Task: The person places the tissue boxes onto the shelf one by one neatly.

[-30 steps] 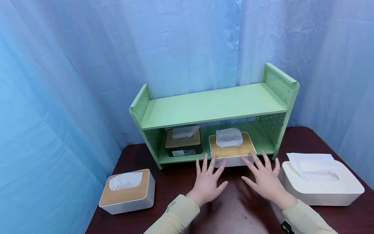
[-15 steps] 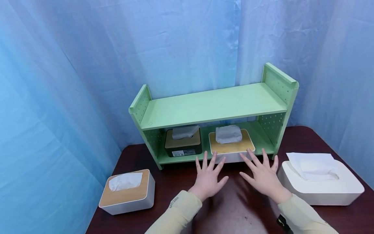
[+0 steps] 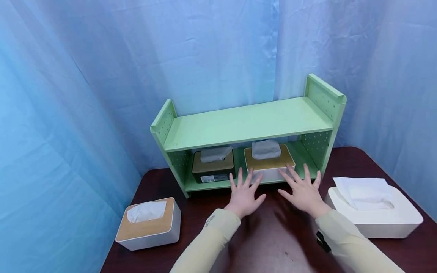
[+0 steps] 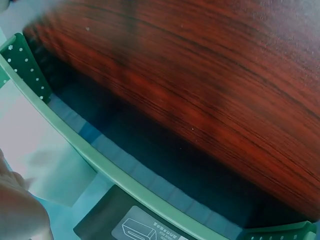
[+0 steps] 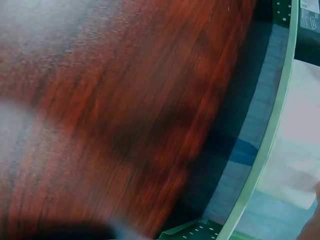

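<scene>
A white tissue box with a wooden lid (image 3: 263,164) sits on the lower level of the green shelf (image 3: 246,123), a tissue standing out of its slot. My left hand (image 3: 243,199) and right hand (image 3: 305,192) spread straight fingers at the two front corners of this box. The fingertips appear to touch its front face. In the left wrist view, part of my left hand (image 4: 22,210) shows near the box's white front. The right wrist view catches only a sliver of my right hand (image 5: 312,217). To the box's left stands a black tissue box with a brown lid (image 3: 213,168).
Another white, wooden-lidded tissue box (image 3: 151,227) lies on the dark red table (image 3: 266,242) at left. A larger all-white tissue box (image 3: 385,223) stands at right. The shelf's upper board hangs over both boxes on the lower level. Blue curtains (image 3: 218,53) surround the table.
Both hands have moved forward, and the wooden-lidded box between them has slid deeper into the lower shelf level. The other tissue boxes have stayed in place.
</scene>
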Action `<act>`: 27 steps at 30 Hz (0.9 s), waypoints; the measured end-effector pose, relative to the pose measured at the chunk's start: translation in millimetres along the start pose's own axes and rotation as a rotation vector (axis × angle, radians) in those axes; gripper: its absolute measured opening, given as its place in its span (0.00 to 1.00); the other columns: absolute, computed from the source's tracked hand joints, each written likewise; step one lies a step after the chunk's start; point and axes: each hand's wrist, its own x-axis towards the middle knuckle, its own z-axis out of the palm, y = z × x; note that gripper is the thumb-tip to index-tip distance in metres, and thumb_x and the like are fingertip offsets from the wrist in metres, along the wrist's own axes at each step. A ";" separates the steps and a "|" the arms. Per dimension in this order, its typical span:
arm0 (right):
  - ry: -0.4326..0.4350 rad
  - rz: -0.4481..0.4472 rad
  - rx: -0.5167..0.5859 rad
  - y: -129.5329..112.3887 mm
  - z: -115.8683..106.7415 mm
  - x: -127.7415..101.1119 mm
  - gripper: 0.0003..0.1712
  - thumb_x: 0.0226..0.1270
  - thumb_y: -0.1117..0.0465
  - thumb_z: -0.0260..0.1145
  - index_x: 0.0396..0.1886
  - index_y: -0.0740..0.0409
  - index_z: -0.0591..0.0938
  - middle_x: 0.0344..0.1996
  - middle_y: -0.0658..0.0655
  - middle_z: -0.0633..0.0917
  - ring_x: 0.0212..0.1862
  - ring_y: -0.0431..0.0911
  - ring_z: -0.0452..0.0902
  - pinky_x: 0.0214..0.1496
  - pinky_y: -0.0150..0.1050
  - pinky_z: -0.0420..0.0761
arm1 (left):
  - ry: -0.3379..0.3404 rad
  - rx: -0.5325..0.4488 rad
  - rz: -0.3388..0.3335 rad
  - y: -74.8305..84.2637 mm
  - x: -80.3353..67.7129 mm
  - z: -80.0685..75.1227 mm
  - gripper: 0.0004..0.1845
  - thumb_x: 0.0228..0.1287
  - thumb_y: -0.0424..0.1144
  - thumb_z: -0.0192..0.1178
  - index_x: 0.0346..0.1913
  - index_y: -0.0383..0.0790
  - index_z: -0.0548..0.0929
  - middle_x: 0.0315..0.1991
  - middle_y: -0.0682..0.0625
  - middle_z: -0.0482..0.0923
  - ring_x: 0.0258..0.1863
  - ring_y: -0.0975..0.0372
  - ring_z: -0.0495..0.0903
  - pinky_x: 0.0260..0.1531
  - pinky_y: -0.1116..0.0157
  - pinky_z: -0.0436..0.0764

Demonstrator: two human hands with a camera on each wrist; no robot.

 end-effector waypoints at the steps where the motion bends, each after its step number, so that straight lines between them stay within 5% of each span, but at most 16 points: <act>1: -0.010 0.002 -0.001 0.2 -0.4 1.8 0.39 0.65 0.39 0.57 0.72 0.47 0.62 0.73 0.59 0.57 0.71 0.73 0.36 0.60 0.77 0.31 | -0.007 0.003 -0.005 -0.2 1.9 0.1 0.34 0.69 0.64 0.39 0.74 0.63 0.47 0.77 0.52 0.39 0.75 0.46 0.34 0.67 0.38 0.40; 11: -0.023 0.007 0.023 3.6 3.2 10.1 0.39 0.65 0.36 0.55 0.72 0.44 0.61 0.73 0.59 0.56 0.72 0.71 0.36 0.61 0.75 0.29 | -0.054 0.018 -0.033 -0.3 12.8 -0.8 0.33 0.70 0.65 0.36 0.74 0.65 0.44 0.77 0.54 0.37 0.75 0.47 0.34 0.67 0.39 0.39; 27: 0.022 0.042 0.078 -8.8 -1.9 -14.1 0.38 0.68 0.36 0.51 0.73 0.44 0.60 0.73 0.65 0.54 0.72 0.69 0.39 0.61 0.75 0.29 | 0.047 -0.067 0.038 -9.6 -14.5 -2.5 0.34 0.70 0.64 0.38 0.75 0.63 0.47 0.77 0.50 0.40 0.75 0.46 0.34 0.66 0.37 0.39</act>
